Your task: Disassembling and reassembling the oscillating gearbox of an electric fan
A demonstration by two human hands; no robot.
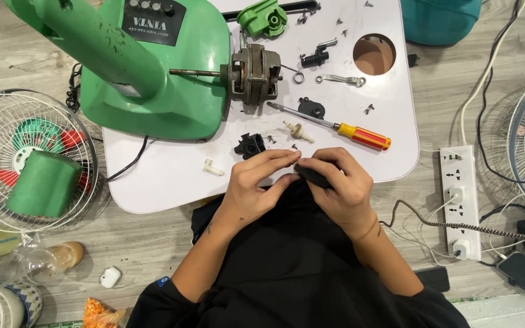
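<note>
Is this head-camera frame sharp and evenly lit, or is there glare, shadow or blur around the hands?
Head view: lighting is even and soft; the white table shows no harsh glare. Shadows are faint, beside the screwdriver and motor. Left hand and right hand are sharp, but the small black part they hold merges with the dark clothing below. Edges bend slightly, as with a wide lens.

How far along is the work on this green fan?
Done: the green fan body lies on the white board, its metal motor bared, the wire grille off on the floor, screws loose. In hand: the left hand and right hand pinch a small black plastic part. Left: scattered pieces and the red-and-yellow screwdriver lie unused.
</note>
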